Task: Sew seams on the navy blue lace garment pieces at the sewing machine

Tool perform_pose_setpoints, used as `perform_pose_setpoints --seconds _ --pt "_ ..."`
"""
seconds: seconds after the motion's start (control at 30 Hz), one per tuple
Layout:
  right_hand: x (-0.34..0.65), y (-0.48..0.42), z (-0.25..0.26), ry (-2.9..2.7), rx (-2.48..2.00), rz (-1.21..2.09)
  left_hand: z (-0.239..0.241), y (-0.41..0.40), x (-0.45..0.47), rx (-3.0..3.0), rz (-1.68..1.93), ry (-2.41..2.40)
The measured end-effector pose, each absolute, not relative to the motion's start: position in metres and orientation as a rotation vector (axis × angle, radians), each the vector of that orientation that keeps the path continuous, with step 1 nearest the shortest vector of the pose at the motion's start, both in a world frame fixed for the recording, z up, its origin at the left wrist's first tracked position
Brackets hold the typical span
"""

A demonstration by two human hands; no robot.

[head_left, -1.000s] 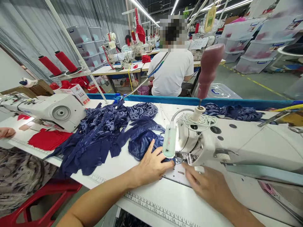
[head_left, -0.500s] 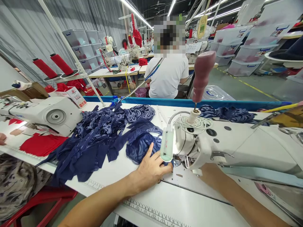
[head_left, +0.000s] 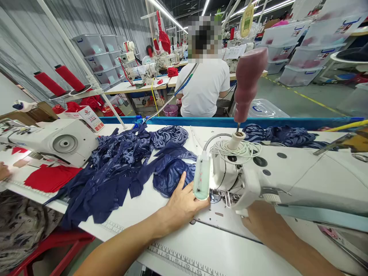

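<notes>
My left hand (head_left: pixel 183 205) lies flat on the white table, fingers spread, pressing the edge of a navy lace fabric piece (head_left: pixel 169 174) just left of the needle area. My right hand (head_left: pixel 258 222) reaches under the head of the white sewing machine (head_left: pixel 287 174); its fingers are hidden behind the machine, so what they touch is unclear. A small lamp (head_left: pixel 201 180) glows on the machine's left end. A maroon thread cone (head_left: pixel 248 82) stands above the machine.
A heap of navy lace pieces (head_left: pixel 115 165) covers the table's left-middle. Another sewing machine (head_left: pixel 54 140) and red fabric (head_left: pixel 50 178) lie at left, by another person's hand (head_left: pixel 4 170). More navy fabric (head_left: pixel 276 134) sits behind. A person in white (head_left: pixel 205 86) sits ahead.
My right hand slid from the open table in front of the needle to under the machine head, its fingers now hidden. My left hand stayed on the lace.
</notes>
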State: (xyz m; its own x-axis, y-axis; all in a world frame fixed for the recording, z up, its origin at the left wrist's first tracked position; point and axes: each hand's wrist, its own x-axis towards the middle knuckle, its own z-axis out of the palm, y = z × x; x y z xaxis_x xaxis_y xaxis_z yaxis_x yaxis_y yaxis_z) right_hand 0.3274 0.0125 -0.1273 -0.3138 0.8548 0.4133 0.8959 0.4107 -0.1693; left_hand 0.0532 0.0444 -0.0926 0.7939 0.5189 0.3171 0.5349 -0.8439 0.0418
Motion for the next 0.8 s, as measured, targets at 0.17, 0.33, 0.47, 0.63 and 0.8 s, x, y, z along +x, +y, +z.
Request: perform_pose_setpoints --seconds 0.17,0.33,0.47,0.63,0.8 --pt "0.318 0.000 -0.127 -2.266 -1.442 -0.061 -0.090 0.044 0.054 -2.988 -0.399 -0.887" --pt "0.317 0.001 -0.135 -2.245 -1.425 -0.017 -0.090 0.044 0.054 -2.998 -0.391 -0.889" --pt "0.319 0.000 -0.135 -2.246 -1.458 0.030 -0.090 0.046 0.054 -3.020 -0.392 -0.879" --pt "0.316 -0.004 -0.135 -2.230 -1.513 0.084 -0.092 0.046 0.054 -2.977 -0.406 -0.880" --pt "0.309 -0.005 -0.130 -2.170 -1.501 0.040 -0.099 0.047 0.050 -2.960 -0.477 -0.830"
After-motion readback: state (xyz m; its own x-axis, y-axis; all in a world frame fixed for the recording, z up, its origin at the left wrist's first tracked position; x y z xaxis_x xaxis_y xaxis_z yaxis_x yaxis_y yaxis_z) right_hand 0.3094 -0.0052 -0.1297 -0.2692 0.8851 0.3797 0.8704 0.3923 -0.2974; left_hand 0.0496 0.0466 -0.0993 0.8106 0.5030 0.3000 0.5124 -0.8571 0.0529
